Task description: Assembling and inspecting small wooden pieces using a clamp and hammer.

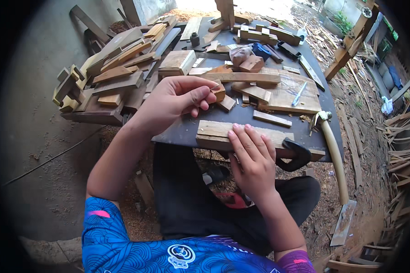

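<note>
1. A plain grey wall (pixel 36 95) with a smooth, scuffed face curves down the side from ten to nine o'clock.
2. Below it, at eight o'clock, lies a dull brown-grey dirt floor (pixel 59 200), crossed by a thin dark cable (pixel 54 157) toward nine.
3. A dark, flat-topped worktable (pixel 174 131) stretches from the centre up to twelve o'clock.
4. Strong daylight falls at twelve to one o'clock—the pale ground (pixel 271 10) there is nearly washed out.
5. At two o'clock a rough brown wooden post (pixel 351 43) leans before green leafy plants (pixel 342 21).
6. Long, thin split-wood scraps (pixel 405 157) heap up around three o'clock.
</note>
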Demonstrator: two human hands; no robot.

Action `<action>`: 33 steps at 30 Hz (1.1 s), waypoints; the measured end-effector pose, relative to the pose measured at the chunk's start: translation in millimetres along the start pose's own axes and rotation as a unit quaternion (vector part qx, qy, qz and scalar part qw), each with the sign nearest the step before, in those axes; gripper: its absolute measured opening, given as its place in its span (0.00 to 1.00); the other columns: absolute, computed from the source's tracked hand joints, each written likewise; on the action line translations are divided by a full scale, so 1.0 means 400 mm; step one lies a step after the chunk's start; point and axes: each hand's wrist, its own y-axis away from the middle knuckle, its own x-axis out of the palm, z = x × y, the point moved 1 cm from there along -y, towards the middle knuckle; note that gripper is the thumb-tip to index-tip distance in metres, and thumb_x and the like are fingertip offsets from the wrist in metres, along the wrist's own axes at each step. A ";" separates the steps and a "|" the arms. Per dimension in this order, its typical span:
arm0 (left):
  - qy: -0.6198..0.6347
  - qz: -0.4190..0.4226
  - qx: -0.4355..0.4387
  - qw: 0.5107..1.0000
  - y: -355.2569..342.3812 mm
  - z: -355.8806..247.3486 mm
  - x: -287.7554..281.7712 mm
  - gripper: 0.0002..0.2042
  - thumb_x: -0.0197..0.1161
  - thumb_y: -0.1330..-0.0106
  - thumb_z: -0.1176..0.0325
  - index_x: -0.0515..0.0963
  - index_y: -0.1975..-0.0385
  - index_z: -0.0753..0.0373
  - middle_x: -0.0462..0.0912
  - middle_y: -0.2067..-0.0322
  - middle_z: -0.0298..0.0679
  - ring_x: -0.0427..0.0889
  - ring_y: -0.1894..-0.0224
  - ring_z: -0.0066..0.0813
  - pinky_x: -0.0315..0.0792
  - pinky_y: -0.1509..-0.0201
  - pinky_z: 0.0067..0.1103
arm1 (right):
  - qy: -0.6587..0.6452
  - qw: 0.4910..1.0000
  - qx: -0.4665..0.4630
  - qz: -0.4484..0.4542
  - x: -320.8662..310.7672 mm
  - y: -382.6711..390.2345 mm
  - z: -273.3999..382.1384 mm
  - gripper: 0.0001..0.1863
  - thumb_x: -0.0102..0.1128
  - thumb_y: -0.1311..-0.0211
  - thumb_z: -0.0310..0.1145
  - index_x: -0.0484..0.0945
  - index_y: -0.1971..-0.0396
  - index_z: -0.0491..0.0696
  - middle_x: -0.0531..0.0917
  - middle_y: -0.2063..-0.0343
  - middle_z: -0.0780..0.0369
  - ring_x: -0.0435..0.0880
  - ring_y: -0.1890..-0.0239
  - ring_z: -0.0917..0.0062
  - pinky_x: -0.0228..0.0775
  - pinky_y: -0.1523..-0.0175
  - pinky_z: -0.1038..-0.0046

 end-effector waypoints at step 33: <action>-0.062 0.081 0.023 0.994 -0.008 0.059 0.124 0.09 0.70 0.28 0.68 0.85 0.59 0.69 0.90 0.57 0.44 0.89 0.56 0.23 0.83 0.54 0.20 | 0.138 0.916 0.377 -0.011 -0.286 0.155 -0.435 0.19 0.64 0.28 0.41 0.84 0.42 0.51 0.84 0.49 0.55 0.84 0.44 0.60 0.75 0.40 0.59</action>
